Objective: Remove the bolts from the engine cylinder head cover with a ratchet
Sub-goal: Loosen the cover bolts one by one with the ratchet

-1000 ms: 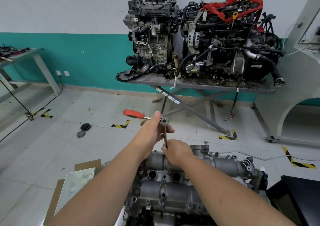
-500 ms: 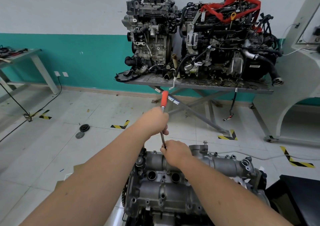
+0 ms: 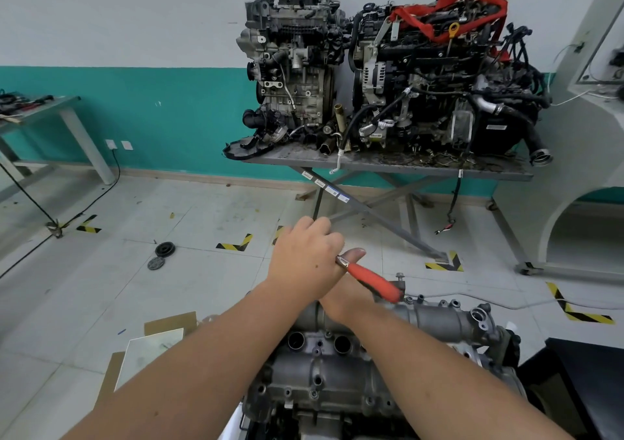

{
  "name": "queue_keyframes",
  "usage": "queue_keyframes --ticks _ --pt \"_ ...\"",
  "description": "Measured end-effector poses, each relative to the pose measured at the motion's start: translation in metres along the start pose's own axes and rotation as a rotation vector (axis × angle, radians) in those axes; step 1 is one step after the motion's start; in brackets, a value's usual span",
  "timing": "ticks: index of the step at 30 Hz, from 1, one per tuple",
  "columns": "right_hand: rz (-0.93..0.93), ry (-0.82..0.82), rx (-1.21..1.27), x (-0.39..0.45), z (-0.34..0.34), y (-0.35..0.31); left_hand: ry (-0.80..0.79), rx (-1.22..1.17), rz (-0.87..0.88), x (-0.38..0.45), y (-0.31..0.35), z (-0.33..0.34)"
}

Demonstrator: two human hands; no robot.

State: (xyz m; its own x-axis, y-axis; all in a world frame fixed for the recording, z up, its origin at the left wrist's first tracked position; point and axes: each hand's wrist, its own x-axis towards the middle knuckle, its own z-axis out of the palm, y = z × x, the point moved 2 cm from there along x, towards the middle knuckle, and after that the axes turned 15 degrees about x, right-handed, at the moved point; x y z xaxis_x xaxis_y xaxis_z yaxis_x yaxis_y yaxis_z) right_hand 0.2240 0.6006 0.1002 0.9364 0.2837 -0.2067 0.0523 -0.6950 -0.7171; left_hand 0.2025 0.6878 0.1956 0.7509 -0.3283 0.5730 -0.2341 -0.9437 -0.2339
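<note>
My left hand grips one ratchet, orange handle sticking out to its right. My right hand sits under it on the cylinder head cover, mostly hidden, grip unclear. Two engines beyond both hands. No legible writing.

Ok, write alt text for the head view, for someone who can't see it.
A person's left hand grips a ratchet with an orange handle above a grey engine cylinder head cover, with the right hand mostly hidden beneath it. Two more engines sit on a metal table by a teal and white wall.
</note>
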Motion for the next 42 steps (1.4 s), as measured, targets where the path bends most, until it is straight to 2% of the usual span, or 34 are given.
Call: queue_keyframes --ticks 2,5,8,10,13,15,20,23,27,29,34,38,42 --pt "0.005 0.013 0.063 0.001 0.003 -0.002 0.165 -0.117 -0.052 -0.010 0.001 0.005" --pt "0.046 -0.008 -0.014 0.002 0.000 0.002 0.194 -0.387 -0.157 -0.026 0.004 0.019" --pt "0.048 -0.054 -0.168 0.004 -0.001 0.004 0.150 -0.787 -0.348 -0.038 0.006 0.023" --pt "0.036 -0.067 -0.202 0.005 0.000 0.004 0.108 -1.047 -0.594 -0.043 0.012 0.023" --pt "0.045 -0.043 -0.215 0.009 0.000 0.006 -0.078 -1.375 -0.984 -0.039 0.018 0.027" --pt "0.045 -0.035 -0.200 0.008 -0.001 0.007 -0.164 -1.497 -1.101 -0.034 0.012 0.027" --pt "0.045 -0.033 -0.203 0.008 -0.001 0.008 -0.252 -1.467 -1.039 -0.026 -0.009 0.029" --pt "0.032 -0.023 -0.205 0.008 0.000 0.009 -0.330 -1.568 -0.985 -0.029 -0.014 0.029" --pt "0.027 -0.012 -0.212 0.009 0.001 0.010 -0.307 -1.610 -0.960 -0.031 -0.012 0.027" --pt "0.027 -0.008 -0.210 0.009 0.001 0.010 -0.322 -1.552 -0.994 -0.030 -0.012 0.027" --pt "0.013 0.002 -0.211 0.009 0.000 0.010 -0.477 -1.357 -1.034 -0.011 -0.019 0.020" --pt "0.000 -0.005 -0.226 0.011 0.001 0.010 -0.644 -1.139 -0.923 0.007 -0.023 0.011" --pt "-0.005 0.004 -0.225 0.012 0.001 0.012 -0.717 -0.969 -0.796 0.020 -0.024 0.001"
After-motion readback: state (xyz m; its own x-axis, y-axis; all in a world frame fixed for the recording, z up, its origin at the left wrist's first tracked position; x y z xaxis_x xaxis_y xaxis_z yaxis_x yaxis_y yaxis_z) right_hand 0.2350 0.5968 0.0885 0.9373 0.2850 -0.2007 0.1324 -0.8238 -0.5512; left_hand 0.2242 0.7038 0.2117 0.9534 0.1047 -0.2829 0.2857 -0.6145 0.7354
